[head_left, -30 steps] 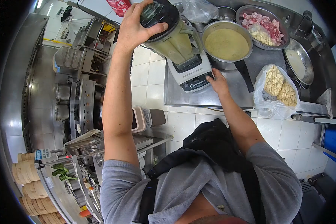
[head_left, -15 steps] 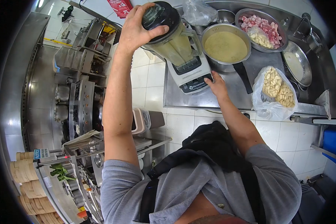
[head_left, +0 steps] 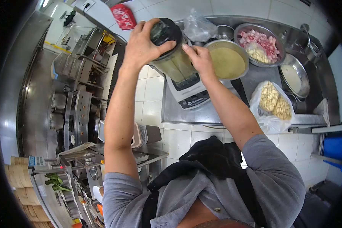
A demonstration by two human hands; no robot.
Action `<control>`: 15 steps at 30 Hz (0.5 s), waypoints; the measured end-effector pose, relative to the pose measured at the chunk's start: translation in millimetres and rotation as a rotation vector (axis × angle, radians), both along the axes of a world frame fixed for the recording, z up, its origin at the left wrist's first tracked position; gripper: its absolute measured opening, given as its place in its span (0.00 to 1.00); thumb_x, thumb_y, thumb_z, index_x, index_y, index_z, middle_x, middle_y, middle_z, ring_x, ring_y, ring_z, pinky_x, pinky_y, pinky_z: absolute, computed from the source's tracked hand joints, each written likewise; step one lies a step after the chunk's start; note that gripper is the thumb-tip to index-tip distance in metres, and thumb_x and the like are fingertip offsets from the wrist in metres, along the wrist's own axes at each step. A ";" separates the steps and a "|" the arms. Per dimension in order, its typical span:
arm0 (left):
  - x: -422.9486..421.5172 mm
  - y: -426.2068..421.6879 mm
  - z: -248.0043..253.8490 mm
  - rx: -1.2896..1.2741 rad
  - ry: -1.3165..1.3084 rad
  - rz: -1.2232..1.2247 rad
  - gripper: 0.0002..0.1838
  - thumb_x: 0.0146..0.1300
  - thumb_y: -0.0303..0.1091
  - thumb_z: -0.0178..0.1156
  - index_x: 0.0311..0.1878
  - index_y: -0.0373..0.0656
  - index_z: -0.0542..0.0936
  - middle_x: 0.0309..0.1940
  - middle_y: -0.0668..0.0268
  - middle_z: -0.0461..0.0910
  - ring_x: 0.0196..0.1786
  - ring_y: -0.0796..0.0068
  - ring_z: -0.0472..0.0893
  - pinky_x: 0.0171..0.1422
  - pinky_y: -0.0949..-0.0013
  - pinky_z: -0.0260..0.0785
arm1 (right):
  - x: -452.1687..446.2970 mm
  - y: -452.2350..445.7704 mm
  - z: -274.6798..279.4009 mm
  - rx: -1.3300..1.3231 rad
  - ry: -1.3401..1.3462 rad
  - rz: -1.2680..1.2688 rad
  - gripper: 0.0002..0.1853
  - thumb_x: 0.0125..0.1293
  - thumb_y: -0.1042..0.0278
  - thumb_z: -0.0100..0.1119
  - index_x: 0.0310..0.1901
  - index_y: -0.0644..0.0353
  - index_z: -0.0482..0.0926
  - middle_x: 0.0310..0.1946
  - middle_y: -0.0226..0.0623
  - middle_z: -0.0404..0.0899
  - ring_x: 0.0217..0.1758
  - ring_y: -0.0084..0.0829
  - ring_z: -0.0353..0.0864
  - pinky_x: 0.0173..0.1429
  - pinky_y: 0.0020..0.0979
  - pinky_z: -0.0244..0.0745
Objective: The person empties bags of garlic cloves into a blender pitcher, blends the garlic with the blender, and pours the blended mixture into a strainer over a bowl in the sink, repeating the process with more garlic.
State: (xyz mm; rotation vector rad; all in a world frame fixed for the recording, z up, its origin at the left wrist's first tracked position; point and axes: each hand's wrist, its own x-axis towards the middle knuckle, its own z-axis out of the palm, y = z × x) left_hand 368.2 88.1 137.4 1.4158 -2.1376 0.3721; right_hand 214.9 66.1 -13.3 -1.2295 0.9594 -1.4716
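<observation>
A blender jug (head_left: 174, 66) with pale green-yellow contents stands on its white base (head_left: 190, 91). My left hand (head_left: 142, 45) is wrapped over the jug's black lid (head_left: 164, 35), fingers on the far side and thumb across the near side. My right hand (head_left: 200, 60) is closed at the jug's right upper side, by the handle, which it mostly hides. Just right of it sits a pot (head_left: 227, 62) of pale green liquid, its black handle (head_left: 239, 92) pointing towards me.
Behind the pot are a clear plastic bag (head_left: 198, 27) and a bowl of pink meat pieces and garlic (head_left: 260, 45). A strainer (head_left: 294, 76) lies at the right. A bag of peeled garlic (head_left: 273, 102) rests near the counter's front edge. Bamboo steamers (head_left: 21, 178) stand lower left.
My right hand has left the controls on the blender base and moved up to the jug's handle side. My left hand stays on the lid. The view has shifted, showing more wall behind the counter.
</observation>
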 end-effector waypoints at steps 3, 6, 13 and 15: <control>4.4 -6.6 -0.8 -0.007 0.073 0.006 0.39 0.37 0.49 0.72 0.56 0.44 0.75 0.49 0.53 0.77 0.53 0.55 0.77 0.59 0.59 0.69 | 8.3 -2.0 2.2 -0.182 0.012 -0.130 0.22 0.61 0.58 0.63 0.16 0.63 0.70 0.14 0.22 0.63 0.20 0.15 0.58 0.23 0.26 0.53; 8.5 -15.1 0.5 0.029 0.236 0.041 0.42 0.34 0.51 0.72 0.57 0.43 0.74 0.50 0.49 0.75 0.55 0.51 0.75 0.60 0.58 0.69 | 12.2 -6.2 -8.6 -0.131 -0.041 -0.125 0.21 0.60 0.61 0.63 0.15 0.61 0.69 0.14 0.20 0.62 0.20 0.15 0.57 0.23 0.26 0.52; 32.3 -5.2 15.1 0.226 1.106 -0.216 0.42 0.41 0.45 0.70 0.61 0.41 0.68 0.52 0.54 0.72 0.52 0.60 0.76 0.57 0.62 0.70 | 11.8 5.3 -4.0 -0.054 -0.070 -0.159 0.21 0.57 0.61 0.64 0.16 0.67 0.69 0.12 0.25 0.62 0.20 0.18 0.57 0.24 0.28 0.54; 43.8 8.6 15.2 0.121 1.484 -0.412 0.39 0.45 0.41 0.66 0.62 0.40 0.66 0.52 0.57 0.71 0.51 0.64 0.76 0.57 0.63 0.71 | 9.7 6.3 2.4 -0.027 -0.100 -0.148 0.21 0.57 0.62 0.64 0.15 0.66 0.68 0.13 0.23 0.61 0.20 0.17 0.56 0.23 0.27 0.53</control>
